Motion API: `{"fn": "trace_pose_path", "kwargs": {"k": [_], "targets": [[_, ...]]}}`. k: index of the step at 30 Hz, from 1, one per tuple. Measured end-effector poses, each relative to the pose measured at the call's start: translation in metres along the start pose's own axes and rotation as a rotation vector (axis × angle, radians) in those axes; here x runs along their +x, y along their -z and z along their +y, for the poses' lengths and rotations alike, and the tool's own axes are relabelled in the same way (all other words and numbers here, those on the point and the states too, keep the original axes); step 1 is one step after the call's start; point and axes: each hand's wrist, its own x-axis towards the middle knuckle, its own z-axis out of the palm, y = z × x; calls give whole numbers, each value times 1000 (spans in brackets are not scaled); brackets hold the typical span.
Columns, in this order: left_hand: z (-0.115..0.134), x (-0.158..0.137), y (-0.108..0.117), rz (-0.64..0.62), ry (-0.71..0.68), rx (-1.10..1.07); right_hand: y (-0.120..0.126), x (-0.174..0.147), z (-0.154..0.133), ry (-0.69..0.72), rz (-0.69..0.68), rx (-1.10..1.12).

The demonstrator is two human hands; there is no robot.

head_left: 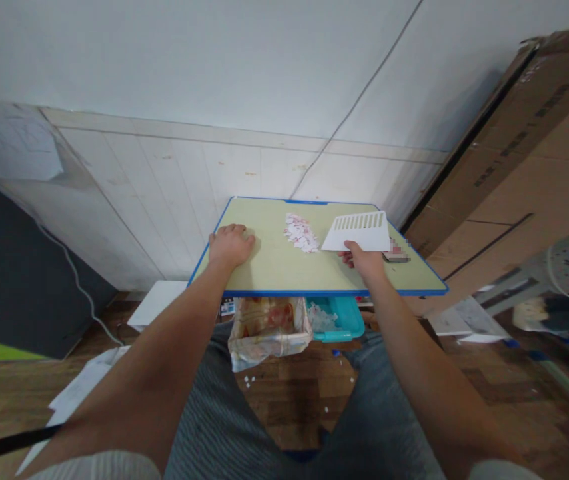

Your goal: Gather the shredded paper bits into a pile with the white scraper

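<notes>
My right hand (363, 262) pinches the lower edge of a white flat sheet (359, 237) with a row of slots along its upper part. The sheet is tilted just above the right half of a pale yellow table (267, 273) with a blue rim. To its left lies a pile of small white scraps (301, 233) with reddish marks, apart from the sheet. My left hand (232, 245) rests palm down near the table's left edge, fingers spread and holding nothing. Partly behind the sheet and my right hand is a dark flat object (398, 251), its top blurred out.
Below the table's front edge sit a lined bin (270, 320) and a turquoise tub (339, 320) with whitish bits inside. Tall cardboard boxes (504, 160) lean close on the right. A cable runs down the wall behind the table. Small scraps dot the floor.
</notes>
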Motion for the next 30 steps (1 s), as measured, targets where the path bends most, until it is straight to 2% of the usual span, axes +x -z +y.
{"fn": "trace_pose_path", "kwargs": {"k": [18,30], "targets": [[0,0,0,5,5,1,-1,-4,5,62,3,-66],[0,0,0,6,2,-4,3,-14,1,95,-145,-24]]}}
